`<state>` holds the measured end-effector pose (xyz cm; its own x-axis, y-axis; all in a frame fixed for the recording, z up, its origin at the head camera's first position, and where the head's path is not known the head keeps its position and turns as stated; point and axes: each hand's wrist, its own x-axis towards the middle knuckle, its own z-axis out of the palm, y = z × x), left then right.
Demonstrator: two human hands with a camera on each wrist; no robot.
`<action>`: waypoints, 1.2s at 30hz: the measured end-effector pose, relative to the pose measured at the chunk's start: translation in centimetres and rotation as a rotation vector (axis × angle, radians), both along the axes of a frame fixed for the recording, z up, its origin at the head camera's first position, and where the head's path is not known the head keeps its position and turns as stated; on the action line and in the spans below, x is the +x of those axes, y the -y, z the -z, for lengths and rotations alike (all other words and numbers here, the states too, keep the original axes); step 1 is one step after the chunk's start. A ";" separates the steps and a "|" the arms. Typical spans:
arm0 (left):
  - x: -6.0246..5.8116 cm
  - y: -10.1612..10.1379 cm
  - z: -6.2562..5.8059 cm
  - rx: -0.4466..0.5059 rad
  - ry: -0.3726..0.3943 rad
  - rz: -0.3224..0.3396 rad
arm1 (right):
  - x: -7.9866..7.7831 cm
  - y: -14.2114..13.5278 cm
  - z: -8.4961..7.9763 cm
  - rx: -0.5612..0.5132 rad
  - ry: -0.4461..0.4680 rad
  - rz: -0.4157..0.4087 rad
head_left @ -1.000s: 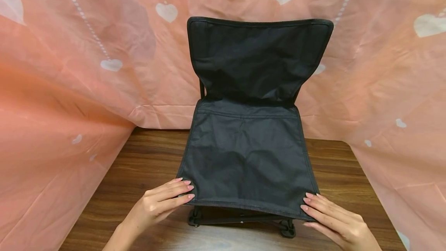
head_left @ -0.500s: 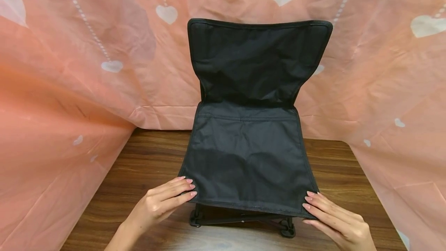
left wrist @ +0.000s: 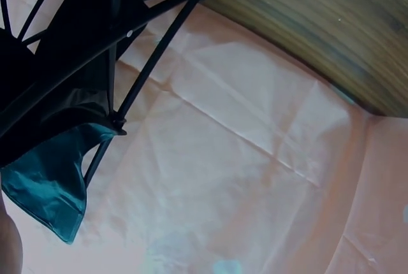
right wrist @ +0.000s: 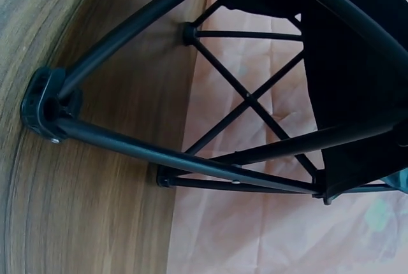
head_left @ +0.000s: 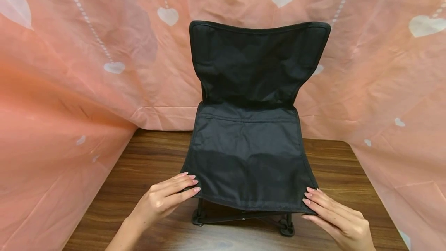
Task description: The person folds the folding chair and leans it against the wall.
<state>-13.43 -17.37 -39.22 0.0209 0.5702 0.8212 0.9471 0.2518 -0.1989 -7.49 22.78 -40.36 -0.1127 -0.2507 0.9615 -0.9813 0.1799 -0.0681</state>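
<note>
Head view: where is the black folding chair?

Upright on the wood-grain surface, between its left and right edges, with the backrest toward the back edge.

And the left hand?

Grasping the front left corner of the fabric seat, its fingers laid over the top; the thumb is hidden.

What about the right hand?

Gripping the seat's front right corner, fingers above and thumb just below the front edge.

Anything visible under the seat?

Two black feet, resting on the surface below that front edge. Right wrist view shows crossed tubes at the rear, running between two more feet close to the surface's back edge.

And around it all?

Pink cloth with white hearts, hanging along the back, left and right edges. Left wrist view catches only a sliver of the left hand.
</note>
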 end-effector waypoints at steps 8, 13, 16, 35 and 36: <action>0.0 -0.2 -0.3 -0.014 0.003 -0.013 | 0.1 0.5 -1.5 0.040 -0.025 0.030; -0.1 -0.4 -0.7 -0.020 -0.021 -0.019 | 0.3 1.1 -2.6 0.045 -0.041 0.049; 0.0 -0.6 -1.1 -0.019 -0.031 -0.018 | 0.4 1.4 -3.0 0.039 -0.044 0.054; -0.2 -2.1 -3.2 -0.018 -0.068 -0.062 | -0.4 2.7 -4.3 -0.019 -0.064 0.148; -0.1 -2.2 -3.4 -0.019 -0.067 -0.066 | -0.5 2.8 -4.4 -0.023 -0.067 0.150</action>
<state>-13.55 -15.19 -35.86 0.0374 0.5873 0.8085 0.9129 0.3089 -0.2667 -7.96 19.94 -35.93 -0.0823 -0.2134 0.9735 -0.9461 0.3238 -0.0090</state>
